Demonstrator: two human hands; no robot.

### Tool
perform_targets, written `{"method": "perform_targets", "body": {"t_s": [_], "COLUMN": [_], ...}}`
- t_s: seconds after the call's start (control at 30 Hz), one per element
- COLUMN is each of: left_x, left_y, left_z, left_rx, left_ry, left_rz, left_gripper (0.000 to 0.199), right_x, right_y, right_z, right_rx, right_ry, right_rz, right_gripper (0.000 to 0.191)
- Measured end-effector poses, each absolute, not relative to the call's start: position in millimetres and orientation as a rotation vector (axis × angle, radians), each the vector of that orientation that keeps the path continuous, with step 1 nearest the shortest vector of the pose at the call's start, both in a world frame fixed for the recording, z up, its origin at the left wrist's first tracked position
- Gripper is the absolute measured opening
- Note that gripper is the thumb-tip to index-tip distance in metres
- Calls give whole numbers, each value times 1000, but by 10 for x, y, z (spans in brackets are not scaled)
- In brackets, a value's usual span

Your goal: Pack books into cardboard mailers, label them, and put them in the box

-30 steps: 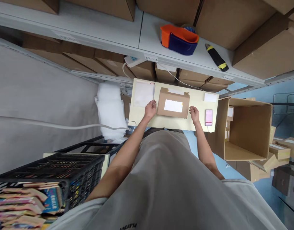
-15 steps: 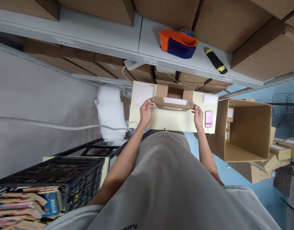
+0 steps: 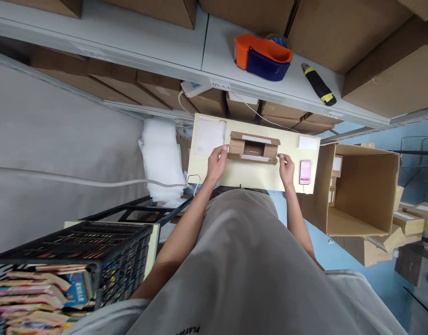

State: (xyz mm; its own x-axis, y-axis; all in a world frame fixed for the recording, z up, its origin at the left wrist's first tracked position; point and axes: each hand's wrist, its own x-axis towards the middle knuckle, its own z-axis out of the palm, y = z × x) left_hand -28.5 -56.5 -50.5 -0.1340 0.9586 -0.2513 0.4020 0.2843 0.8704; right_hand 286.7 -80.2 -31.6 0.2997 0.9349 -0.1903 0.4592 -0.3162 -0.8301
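Observation:
A small brown cardboard box (image 3: 237, 148) is over the pale yellow table (image 3: 250, 177), its opening turned up. White strips run along its two long flaps, and the short end flaps fold inward. At the box's left end, my left hand (image 3: 217, 164) has thumb and fingers pinched at the edge. My right hand (image 3: 287, 168) is closed at the front right corner, thumb and fingers together. Whether the box's underside touches the table is hidden. To the right of my right hand lies a phone (image 3: 305, 172) with a lit screen and a cable.
Above the table, a shelf (image 3: 147, 46) bears an orange and blue tape dispenser (image 3: 266, 58), a utility knife (image 3: 318, 84) and cartons. A large open carton (image 3: 360, 186) stands right. White packing sheets (image 3: 161, 158) hang left, above a black crate (image 3: 126, 260) with colourful books (image 3: 29, 295).
The box has rotated between my hands: its opening now faces up, and the second long flap with its white strip shows. Both hands stay at its ends.

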Motion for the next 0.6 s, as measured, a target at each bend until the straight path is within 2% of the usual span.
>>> {"method": "perform_targets", "body": {"t_s": [0.3,0.4,0.6], "left_x": [-216,-221,-196], "left_y": [-753,-882,-1029], "left_z": [-130,-151,-334], "left_rx": [1747,1805,1853], "left_ry": [1616,1605,1617], "left_rz": [719,672,510], "left_gripper": [44,40,17], "right_x": [2680,2618,2568], "right_y": [-355,-176,226], "right_z": [-152,-171,-418], "right_rx": [-1723,-1700,-1784], "right_ry": [-1892,-1957,-2050], "right_rz": [811,739,701], "right_gripper": [43,43,45]}}
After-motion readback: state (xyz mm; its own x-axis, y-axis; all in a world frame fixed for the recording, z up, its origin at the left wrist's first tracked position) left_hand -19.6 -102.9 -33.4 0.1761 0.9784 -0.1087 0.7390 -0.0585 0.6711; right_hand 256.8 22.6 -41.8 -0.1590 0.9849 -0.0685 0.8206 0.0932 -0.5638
